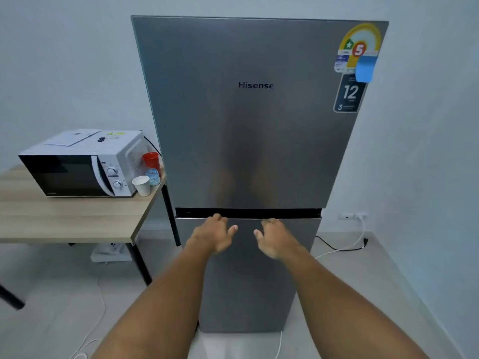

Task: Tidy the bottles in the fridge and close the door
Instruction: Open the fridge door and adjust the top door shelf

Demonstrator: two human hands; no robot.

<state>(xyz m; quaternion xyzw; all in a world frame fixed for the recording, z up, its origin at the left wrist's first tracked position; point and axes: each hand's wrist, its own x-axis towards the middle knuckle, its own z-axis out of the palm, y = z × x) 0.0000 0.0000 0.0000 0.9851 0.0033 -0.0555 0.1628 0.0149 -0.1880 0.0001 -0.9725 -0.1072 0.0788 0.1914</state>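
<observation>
A tall steel-grey fridge (255, 125) stands straight ahead with both its upper and lower doors closed, so no bottles inside can be seen. A dark handle slot (285, 213) runs between the two doors. My left hand (213, 235) reaches toward that slot, its fingertips at the top edge of the lower door (248, 281), fingers loosely curled and holding nothing. My right hand (276, 238) hovers just right of it in front of the lower door, fingers curled and apart, also holding nothing.
A wooden table (64, 216) stands to the left with a white microwave (83, 167), a red cup (151, 160), a small water bottle (153, 176) and a white paper cup (142, 185). Cables and a power strip (111, 252) lie on the floor. A wall socket (353, 216) sits at the right.
</observation>
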